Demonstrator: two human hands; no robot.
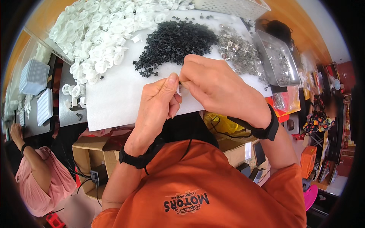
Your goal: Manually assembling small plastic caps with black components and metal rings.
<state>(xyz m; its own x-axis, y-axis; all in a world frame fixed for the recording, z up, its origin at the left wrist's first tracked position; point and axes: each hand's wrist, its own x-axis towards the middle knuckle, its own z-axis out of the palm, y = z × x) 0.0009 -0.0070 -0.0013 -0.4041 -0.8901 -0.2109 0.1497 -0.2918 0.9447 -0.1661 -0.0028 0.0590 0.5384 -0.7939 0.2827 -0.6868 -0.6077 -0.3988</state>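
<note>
Over the near part of a white foam sheet (110,102), my two hands meet fingertip to fingertip. My left hand (154,102) pinches a small white plastic part (178,90), mostly covered by the fingers. Closed tightly against it is my right hand (216,81), its fingertips curled so that whatever they grip is hidden. Just beyond the hands lies a heap of small black cross-shaped pieces (178,41). Shiny little metal pieces (237,49) are spread to its right, and a large pile of white round plastic parts (95,38) covers the far left.
A clear plastic bin (268,49) with metal pieces stands at the right, a white perforated basket (232,7) at the back. Open cardboard boxes (89,146) are below the table edge. At left, a co-worker's arm (36,163) reaches toward stacked white trays (34,78).
</note>
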